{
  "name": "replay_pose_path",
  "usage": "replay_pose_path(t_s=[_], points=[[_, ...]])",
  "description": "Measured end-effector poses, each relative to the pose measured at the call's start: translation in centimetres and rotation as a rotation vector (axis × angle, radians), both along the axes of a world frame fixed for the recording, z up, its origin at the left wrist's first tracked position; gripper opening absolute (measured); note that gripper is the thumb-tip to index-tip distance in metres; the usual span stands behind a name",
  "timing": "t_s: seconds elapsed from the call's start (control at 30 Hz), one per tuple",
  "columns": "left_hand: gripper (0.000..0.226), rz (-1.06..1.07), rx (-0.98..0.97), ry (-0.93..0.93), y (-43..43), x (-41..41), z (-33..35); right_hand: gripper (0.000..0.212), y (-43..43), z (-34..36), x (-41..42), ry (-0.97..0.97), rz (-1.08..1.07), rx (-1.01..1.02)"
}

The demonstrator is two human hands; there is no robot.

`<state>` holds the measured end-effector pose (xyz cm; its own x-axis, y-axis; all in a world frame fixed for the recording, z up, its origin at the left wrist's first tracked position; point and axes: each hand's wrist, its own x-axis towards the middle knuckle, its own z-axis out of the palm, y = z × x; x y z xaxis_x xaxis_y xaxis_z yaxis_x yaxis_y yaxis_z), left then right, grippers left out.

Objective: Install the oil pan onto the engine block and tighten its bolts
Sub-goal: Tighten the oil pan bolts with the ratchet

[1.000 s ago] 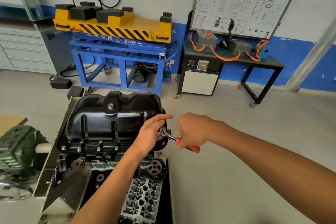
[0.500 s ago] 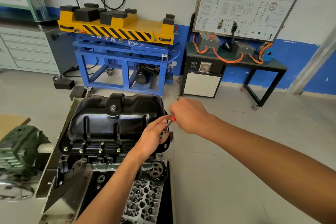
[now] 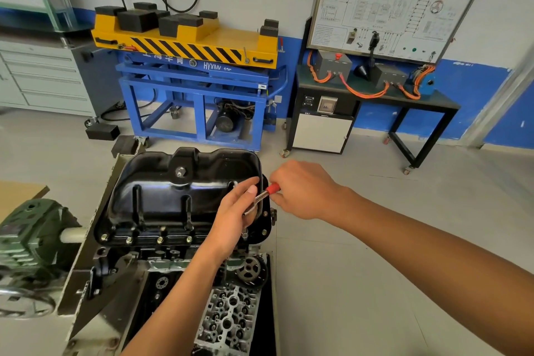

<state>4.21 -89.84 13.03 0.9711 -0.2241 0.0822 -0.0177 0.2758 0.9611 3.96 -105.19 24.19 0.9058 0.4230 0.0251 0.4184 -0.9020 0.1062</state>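
We work at the right edge of the black oil pan [image 3: 185, 193], seated on the engine block [image 3: 161, 251] with bolts [image 3: 159, 240] along its near flange. Our right hand [image 3: 300, 191] is closed round the red handle of a ratchet wrench [image 3: 261, 196], while our left hand [image 3: 234, 220] curls about its steel head, hiding the fastener beneath. Behind stand a blue-and-yellow lift table [image 3: 196, 89] and a wiring training board [image 3: 398, 3].
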Motion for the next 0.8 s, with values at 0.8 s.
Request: replay_pose_path(t_s=[0.8], points=[[0.044,-0.011,0.058,0.005,-0.7,-0.2,0.9,0.048,2.5,-1.7,-3.8,0.475,-0.011,0.312]])
